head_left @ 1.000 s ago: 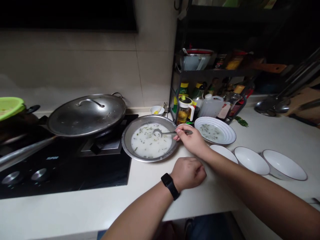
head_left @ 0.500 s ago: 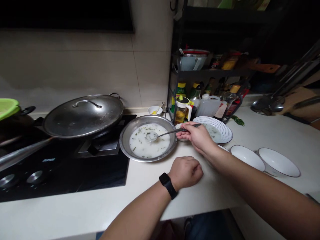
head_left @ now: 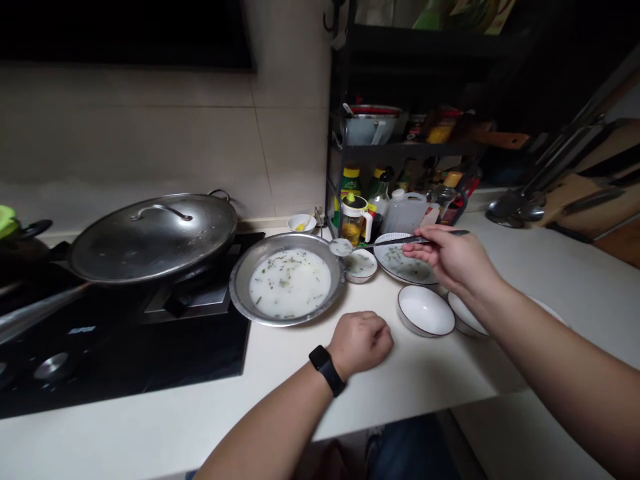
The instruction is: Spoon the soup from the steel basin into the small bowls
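My right hand [head_left: 450,257] pinches the dark handle of a metal ladle [head_left: 341,247], whose bowl hangs just over a small white bowl [head_left: 369,265] holding pale liquid with green flecks. Beside that bowl sits a steel basin [head_left: 238,293] of white, herb-flecked soup. A ribbed white plate [head_left: 386,257] with some of the same liquid lies under my right hand. My left hand [head_left: 360,343], in a loose empty fist with a black watch at the wrist, rests on the white counter [head_left: 425,380] in front of the basin.
A lidded wok [head_left: 153,239] sits on the black hob [head_left: 125,347] at left. Two white bowls [head_left: 425,310] stand to the right of my left hand. A dark rack [head_left: 400,150] with bottles and a jug stands behind; a knife and boards lie far right.
My right hand has moved rightward, lifting the ladle out of the basin to above the small bowl. The view has shifted left, and that small bowl now shows fully. My left hand stays put.
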`<state>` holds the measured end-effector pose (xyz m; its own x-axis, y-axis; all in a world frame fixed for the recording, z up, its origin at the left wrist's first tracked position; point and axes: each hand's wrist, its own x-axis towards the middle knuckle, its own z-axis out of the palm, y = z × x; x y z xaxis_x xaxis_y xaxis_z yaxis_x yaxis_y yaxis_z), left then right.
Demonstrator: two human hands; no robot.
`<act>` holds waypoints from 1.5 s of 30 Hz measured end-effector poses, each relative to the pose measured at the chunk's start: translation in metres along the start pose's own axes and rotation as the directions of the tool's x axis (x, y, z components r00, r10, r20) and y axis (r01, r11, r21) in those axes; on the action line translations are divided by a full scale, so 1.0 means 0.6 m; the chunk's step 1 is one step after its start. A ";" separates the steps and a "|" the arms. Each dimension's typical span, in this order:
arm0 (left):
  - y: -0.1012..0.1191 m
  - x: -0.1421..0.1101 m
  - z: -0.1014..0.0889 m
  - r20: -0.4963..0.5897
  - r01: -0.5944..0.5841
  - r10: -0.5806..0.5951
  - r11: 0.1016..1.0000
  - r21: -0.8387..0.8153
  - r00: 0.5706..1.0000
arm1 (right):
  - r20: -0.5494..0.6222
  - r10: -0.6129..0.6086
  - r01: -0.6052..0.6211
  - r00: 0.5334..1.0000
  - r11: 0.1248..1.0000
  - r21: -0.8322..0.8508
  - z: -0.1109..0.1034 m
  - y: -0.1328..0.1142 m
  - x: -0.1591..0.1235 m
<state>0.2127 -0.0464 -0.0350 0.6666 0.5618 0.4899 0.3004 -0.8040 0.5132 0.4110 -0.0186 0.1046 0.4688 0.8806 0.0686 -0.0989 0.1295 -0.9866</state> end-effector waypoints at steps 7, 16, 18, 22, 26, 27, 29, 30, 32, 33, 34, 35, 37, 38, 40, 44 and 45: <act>0.000 0.000 0.002 -0.006 0.004 -0.004 1.000 -0.001 1.000 | -0.024 -0.215 0.209 0.976 0.967 -0.143 -0.130 0.008 0.044; -0.002 0.000 0.003 -0.001 0.009 -0.009 1.000 0.009 1.000 | -0.272 -0.173 0.068 0.947 0.933 -0.354 -0.150 0.004 0.003; -0.002 0.000 0.003 -0.006 0.008 -0.008 1.000 0.010 1.000 | -0.204 -0.253 0.108 0.946 0.836 -0.538 -0.152 0.001 -0.014; -0.001 0.001 0.002 0.000 0.015 -0.015 1.000 0.016 1.000 | 0.323 -0.577 0.566 0.750 0.308 -0.765 -0.173 -0.009 -0.038; -0.001 0.001 0.003 0.006 0.013 -0.013 1.000 0.016 1.000 | 0.742 -0.516 0.815 0.428 -0.135 -0.564 -0.192 -0.002 -0.050; -0.001 0.001 0.003 0.003 0.013 -0.013 1.000 0.018 1.000 | 0.786 -0.475 0.830 0.395 -0.183 -0.527 -0.193 0.003 -0.052; 0.000 0.001 0.003 -0.001 0.014 -0.014 1.000 0.020 1.000 | 0.815 -0.445 0.840 0.371 -0.212 -0.499 -0.189 0.011 -0.057; 0.000 0.001 0.003 -0.001 0.014 -0.014 1.000 0.021 1.000 | 0.799 -0.466 0.841 0.379 -0.186 -0.508 -0.182 0.013 -0.060; 0.000 0.001 0.003 0.004 0.015 -0.015 1.000 0.020 1.000 | 0.721 -0.560 0.838 0.408 -0.082 -0.539 -0.158 0.012 -0.068; 0.000 0.001 0.003 0.008 0.013 -0.013 1.000 0.019 1.000 | 0.664 -0.613 0.832 0.428 -0.020 -0.555 -0.141 0.010 -0.072; 0.000 0.001 0.004 0.011 0.011 -0.011 1.000 0.017 1.000 | 0.605 -0.660 0.828 0.446 0.046 -0.560 -0.121 0.007 -0.077; 0.000 0.001 0.004 0.010 0.009 -0.009 1.000 0.016 1.000 | 0.552 -0.694 0.821 0.462 0.100 -0.562 -0.099 0.005 -0.081; 0.000 0.001 0.004 0.004 0.005 -0.005 1.000 0.015 1.000 | 0.505 -0.696 0.825 0.510 0.230 -0.516 -0.051 0.005 -0.085; 0.001 0.001 0.003 -0.001 0.005 -0.005 1.000 0.015 1.000 | 0.500 -0.676 0.818 0.542 0.286 -0.500 -0.027 0.009 -0.085; 0.001 0.002 0.002 -0.008 0.009 -0.009 1.000 0.019 1.000 | 0.534 -0.620 0.813 0.575 0.363 -0.455 0.020 0.025 -0.080; 0.001 0.003 0.000 -0.001 0.012 -0.012 1.000 0.028 1.000 | 0.518 -0.475 0.690 0.711 0.611 -0.388 0.099 0.078 -0.056; 0.001 0.004 -0.001 0.000 0.008 -0.008 1.000 0.030 1.000 | 0.511 -0.424 0.635 0.748 0.680 -0.366 0.114 0.091 -0.050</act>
<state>0.2141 -0.0457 -0.0334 0.6644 0.5684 0.4853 0.3261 -0.8047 0.4961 0.3313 -0.0067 0.0590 -0.0554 0.8365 0.5451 0.5516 0.4808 -0.6816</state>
